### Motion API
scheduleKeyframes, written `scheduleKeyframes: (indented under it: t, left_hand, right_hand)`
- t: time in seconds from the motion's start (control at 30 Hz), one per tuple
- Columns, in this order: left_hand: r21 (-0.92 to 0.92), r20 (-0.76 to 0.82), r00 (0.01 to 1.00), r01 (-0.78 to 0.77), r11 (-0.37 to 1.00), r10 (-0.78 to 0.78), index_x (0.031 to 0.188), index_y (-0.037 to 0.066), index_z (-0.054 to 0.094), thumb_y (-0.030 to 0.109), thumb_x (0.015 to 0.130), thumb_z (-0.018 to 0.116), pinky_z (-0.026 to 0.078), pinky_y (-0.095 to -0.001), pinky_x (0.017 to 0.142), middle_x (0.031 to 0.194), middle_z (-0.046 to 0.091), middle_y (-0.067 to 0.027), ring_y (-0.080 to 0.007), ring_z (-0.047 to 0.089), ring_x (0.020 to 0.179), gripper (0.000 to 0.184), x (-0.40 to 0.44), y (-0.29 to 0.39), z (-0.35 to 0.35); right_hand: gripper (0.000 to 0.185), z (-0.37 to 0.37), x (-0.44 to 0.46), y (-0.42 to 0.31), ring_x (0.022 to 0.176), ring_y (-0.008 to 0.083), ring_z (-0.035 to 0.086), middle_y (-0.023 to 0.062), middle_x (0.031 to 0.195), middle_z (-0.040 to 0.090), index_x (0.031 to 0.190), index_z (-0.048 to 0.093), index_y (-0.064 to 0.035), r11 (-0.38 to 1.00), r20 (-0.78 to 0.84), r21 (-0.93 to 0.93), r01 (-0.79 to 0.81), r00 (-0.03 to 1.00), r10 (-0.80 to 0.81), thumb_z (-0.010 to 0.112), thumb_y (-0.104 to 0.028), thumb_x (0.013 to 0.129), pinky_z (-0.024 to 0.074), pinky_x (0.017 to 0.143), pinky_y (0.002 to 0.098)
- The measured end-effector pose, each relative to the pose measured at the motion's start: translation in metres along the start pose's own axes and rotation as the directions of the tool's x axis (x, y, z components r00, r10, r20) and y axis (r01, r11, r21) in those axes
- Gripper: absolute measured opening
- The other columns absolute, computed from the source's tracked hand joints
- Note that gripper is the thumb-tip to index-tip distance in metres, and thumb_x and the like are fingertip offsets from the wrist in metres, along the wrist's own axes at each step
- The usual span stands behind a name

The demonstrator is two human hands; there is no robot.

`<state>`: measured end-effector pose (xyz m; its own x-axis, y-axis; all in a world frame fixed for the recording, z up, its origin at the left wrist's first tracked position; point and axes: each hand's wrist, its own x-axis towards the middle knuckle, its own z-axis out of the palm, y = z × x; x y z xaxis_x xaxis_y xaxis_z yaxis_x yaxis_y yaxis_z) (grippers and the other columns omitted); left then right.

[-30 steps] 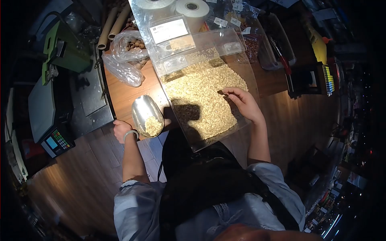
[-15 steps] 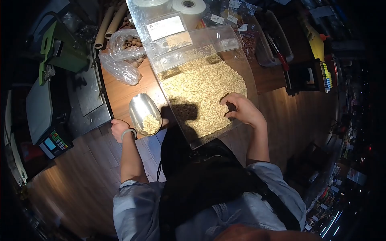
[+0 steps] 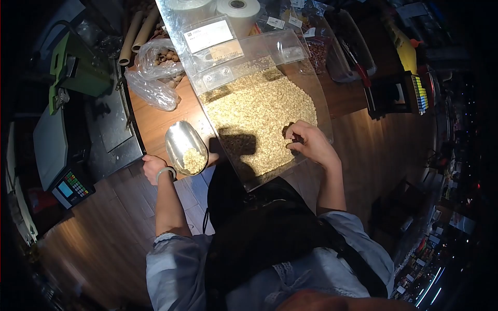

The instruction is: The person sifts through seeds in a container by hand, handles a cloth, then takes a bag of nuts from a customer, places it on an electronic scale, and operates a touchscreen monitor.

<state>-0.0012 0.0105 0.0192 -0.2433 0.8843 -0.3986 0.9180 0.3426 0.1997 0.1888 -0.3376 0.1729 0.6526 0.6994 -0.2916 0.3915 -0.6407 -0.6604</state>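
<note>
A clear plastic bin (image 3: 316,103) holds a broad heap of pale rolled flakes (image 3: 259,109), oat-like. Over the heap's right side, my right hand (image 3: 311,145) curls its fingers and thumb toward each other in a pinch. Whatever lies between the fingertips is too small to make out. My left hand (image 3: 154,168) is closed around the table's front edge, its fingers partly hidden. Just right of that hand, a metal scoop (image 3: 179,137) rests on the table, with a small pile of flakes (image 3: 194,161) at its lower end.
Left stand a weighing scale (image 3: 67,189) and a green machine (image 3: 85,72). A clear bag of round brown nuts (image 3: 166,56) and cardboard tubes (image 3: 132,36) lie behind the scoop. White film rolls (image 3: 238,8) and a plastic tub (image 3: 350,49) are at the back.
My right hand's fingers have drawn closer together over the flakes. The view has shifted slightly; my left hand and the scoop stay in place.
</note>
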Motion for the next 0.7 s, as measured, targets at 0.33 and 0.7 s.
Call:
scheduleKeyframes:
  t: [0.33, 0.7]
  left_hand:
    - [-0.004, 0.002, 1.0, -0.002, 1.0, 0.002, 0.103, -0.004, 0.066, 0.043, 0.094, 0.02, 0.046, -0.0486, 0.089, 0.108, 0.065, -0.0222, -0.0403, 0.06, 0.103, 0.066, -0.002, 0.001, -0.002]
    - [-0.006, 0.001, 1.0, 0.003, 1.0, -0.003, 0.104, -0.003, 0.066, 0.043, 0.093, 0.02, 0.046, -0.0483, 0.089, 0.109, 0.064, -0.0217, -0.0395, 0.06, 0.104, 0.067, -0.002, 0.001, -0.001]
  right_hand:
    - [0.022, 0.004, -0.008, 0.0, 0.073, 0.0233, 0.058, 0.0084, 0.08, 0.055, 0.087, 0.058, -0.0052, 1.0, -0.051, 0.027, 0.0, 0.999, 0.002, 0.073, -0.004, 0.072, 0.0452, 0.065, 0.0342]
    - [0.021, 0.013, -0.011, 0.002, 0.07, 0.0182, 0.057, 0.0068, 0.078, 0.054, 0.09, 0.061, -0.0038, 1.0, -0.106, -0.023, -0.021, 0.994, 0.019, 0.073, -0.001, 0.073, 0.0451, 0.064, 0.0303]
